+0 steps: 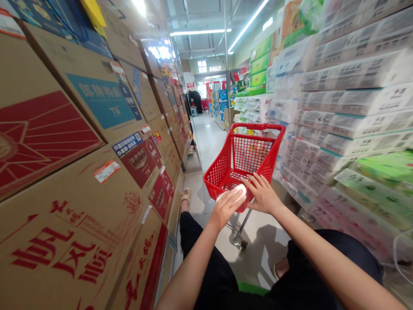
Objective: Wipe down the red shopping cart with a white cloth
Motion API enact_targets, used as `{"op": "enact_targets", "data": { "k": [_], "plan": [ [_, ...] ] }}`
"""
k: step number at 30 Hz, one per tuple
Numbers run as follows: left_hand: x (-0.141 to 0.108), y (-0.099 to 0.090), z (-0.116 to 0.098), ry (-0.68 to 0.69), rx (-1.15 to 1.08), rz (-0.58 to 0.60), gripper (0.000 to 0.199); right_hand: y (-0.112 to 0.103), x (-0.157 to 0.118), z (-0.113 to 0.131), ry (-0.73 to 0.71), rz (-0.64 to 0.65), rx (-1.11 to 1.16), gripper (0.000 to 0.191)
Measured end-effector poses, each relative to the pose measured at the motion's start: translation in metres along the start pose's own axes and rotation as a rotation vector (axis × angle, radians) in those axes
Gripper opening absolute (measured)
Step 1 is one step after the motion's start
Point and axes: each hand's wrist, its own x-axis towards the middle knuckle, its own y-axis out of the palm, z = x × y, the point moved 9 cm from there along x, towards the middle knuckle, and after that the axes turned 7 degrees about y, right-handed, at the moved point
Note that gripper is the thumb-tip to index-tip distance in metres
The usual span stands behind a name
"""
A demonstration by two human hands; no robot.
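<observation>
A red shopping cart (218,175) with a lattice basket stands in front of my knees. My left hand (225,209) is at the basket's near edge, with its fingers laid over a folded white cloth (240,189). Whether the cloth is fabric or paper I cannot tell. My right hand (263,193) is just to the right of it, at the near right side of the basket. Its fingers are stretched out and apart, holding nothing. The basket's floor shows partly behind my fingers.
Stacked cardboard cartons (97,215) form a wall close on my left. Piled packs of tissue paper (338,103) rise on my right. Pale floor (209,142) runs down the aisle, where a bent person (195,100) in dark clothes is at the far end.
</observation>
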Motion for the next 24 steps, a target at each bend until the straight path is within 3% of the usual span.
{"op": "enact_targets", "data": {
  "k": [7,9,14,16,24],
  "plan": [
    [0.013,0.012,0.003,-0.348,-0.031,-0.164,0.06,0.017,0.016,0.008,0.098,-0.037,0.012,0.112],
    [0.018,0.017,-0.001,-0.329,-0.012,-0.148,0.059,0.019,0.017,0.007,0.105,-0.044,0.011,0.11],
    [0.016,0.012,0.006,-0.008,0.049,0.008,0.056,0.017,0.012,0.0,0.081,-0.008,0.007,0.111],
    [0.008,0.007,0.016,0.047,0.042,0.034,0.055,0.016,0.01,0.0,0.073,0.002,0.007,0.111],
    [-0.009,0.002,0.037,-0.131,0.031,-0.029,0.054,0.022,0.019,0.012,0.091,-0.002,0.037,0.107]
  ]
}}
